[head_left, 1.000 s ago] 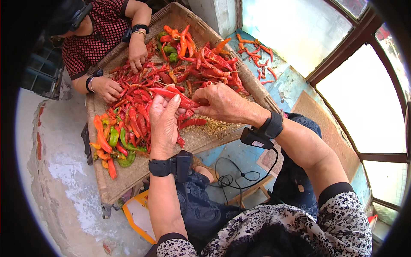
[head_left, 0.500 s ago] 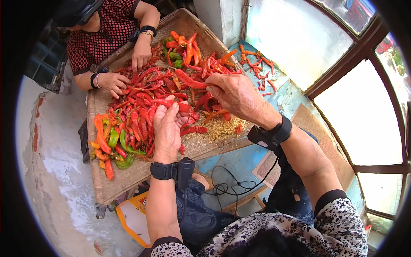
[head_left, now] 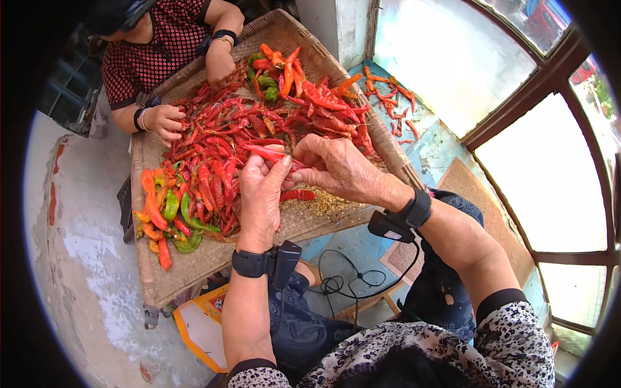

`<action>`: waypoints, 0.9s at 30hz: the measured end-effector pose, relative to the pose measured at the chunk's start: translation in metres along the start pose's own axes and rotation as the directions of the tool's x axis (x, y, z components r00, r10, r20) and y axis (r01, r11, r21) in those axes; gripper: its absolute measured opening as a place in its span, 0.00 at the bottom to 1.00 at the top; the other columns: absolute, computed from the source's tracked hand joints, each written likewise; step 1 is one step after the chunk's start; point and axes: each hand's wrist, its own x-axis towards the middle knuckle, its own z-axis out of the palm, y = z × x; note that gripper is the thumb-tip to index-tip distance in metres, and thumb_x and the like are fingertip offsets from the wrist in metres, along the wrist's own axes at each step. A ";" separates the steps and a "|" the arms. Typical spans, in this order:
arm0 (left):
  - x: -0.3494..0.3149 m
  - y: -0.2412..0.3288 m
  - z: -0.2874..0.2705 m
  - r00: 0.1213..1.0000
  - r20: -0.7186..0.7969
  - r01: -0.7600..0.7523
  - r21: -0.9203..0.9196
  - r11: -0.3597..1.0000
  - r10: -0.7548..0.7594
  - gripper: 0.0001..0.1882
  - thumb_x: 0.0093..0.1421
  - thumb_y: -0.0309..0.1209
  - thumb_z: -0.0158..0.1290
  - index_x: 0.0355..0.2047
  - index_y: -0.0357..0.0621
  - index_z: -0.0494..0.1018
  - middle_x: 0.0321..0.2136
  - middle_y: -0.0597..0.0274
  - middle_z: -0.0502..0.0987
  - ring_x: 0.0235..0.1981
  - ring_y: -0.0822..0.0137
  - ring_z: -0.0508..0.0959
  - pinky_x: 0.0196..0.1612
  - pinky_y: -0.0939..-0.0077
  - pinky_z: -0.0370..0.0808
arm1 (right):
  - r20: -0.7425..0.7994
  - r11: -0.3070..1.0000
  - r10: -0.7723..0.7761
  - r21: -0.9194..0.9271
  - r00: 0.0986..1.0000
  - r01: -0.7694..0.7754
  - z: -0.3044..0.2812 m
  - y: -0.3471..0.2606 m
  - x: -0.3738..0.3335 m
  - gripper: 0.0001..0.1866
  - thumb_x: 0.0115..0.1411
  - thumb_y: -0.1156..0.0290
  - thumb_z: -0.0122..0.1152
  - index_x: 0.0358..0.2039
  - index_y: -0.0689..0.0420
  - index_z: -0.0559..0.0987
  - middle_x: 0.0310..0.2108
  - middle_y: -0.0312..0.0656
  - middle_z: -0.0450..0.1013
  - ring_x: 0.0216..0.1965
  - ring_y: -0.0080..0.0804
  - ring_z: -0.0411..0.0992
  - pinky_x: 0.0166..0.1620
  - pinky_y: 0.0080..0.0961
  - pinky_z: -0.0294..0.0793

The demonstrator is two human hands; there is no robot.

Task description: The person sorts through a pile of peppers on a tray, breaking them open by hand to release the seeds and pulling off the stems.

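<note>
A red chili pepper (head_left: pixel 265 152) is held over the near middle of a woven tray (head_left: pixel 184 275). My left hand (head_left: pixel 260 204) pinches it between thumb and fingers. My right hand (head_left: pixel 343 167) closes on its right end, thumb and fingertips meeting there; just what they grip is partly hidden. Below and beyond my hands lies a heap of dried red chilies (head_left: pixel 220 139). Pale loose seeds (head_left: pixel 326 204) are spread beneath my right hand, next to a single red chili (head_left: pixel 297 194).
Across the tray, a co-worker's hands (head_left: pixel 165 123) rest at the heap. Orange and green peppers (head_left: pixel 155 200) lie at the left, more peppers (head_left: pixel 284 71) at the far side. Chilies (head_left: pixel 391 97) lie on the blue surface by the window. A black cable (head_left: pixel 333 282) coils below.
My right hand has come down and left to meet my left hand at a pepper. The pepper it held at the right is no longer in it. The co-worker's hands shifted slightly.
</note>
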 end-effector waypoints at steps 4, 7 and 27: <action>-0.005 0.004 0.003 1.000 0.011 -0.004 0.094 0.996 0.003 0.16 0.63 0.35 0.54 0.46 0.38 0.70 0.32 0.63 0.76 0.28 0.78 0.75 0.30 0.85 0.73 | -0.034 0.999 -0.020 -0.047 0.999 0.019 0.002 0.003 -0.002 0.07 0.58 0.76 0.61 0.35 0.63 0.73 0.23 0.44 0.75 0.25 0.30 0.74 0.30 0.27 0.73; -0.005 0.017 -0.004 0.995 -0.049 -0.069 0.235 0.970 0.082 0.23 0.64 0.40 0.53 0.53 0.37 0.67 0.33 0.65 0.76 0.30 0.79 0.74 0.32 0.87 0.71 | -0.149 0.989 -0.090 -0.131 0.985 0.071 -0.015 -0.001 0.009 0.06 0.59 0.76 0.60 0.36 0.62 0.74 0.24 0.42 0.77 0.26 0.29 0.76 0.32 0.26 0.75; 0.005 -0.010 -0.022 0.860 0.446 -0.428 0.895 -0.127 0.248 0.10 0.51 0.20 0.52 0.35 0.40 0.72 0.32 0.52 0.74 0.37 0.50 0.75 0.38 0.59 0.73 | -0.144 0.760 -0.297 -0.635 0.944 0.142 -0.031 0.022 0.011 0.07 0.57 0.71 0.58 0.35 0.57 0.78 0.34 0.43 0.74 0.38 0.44 0.73 0.39 0.36 0.75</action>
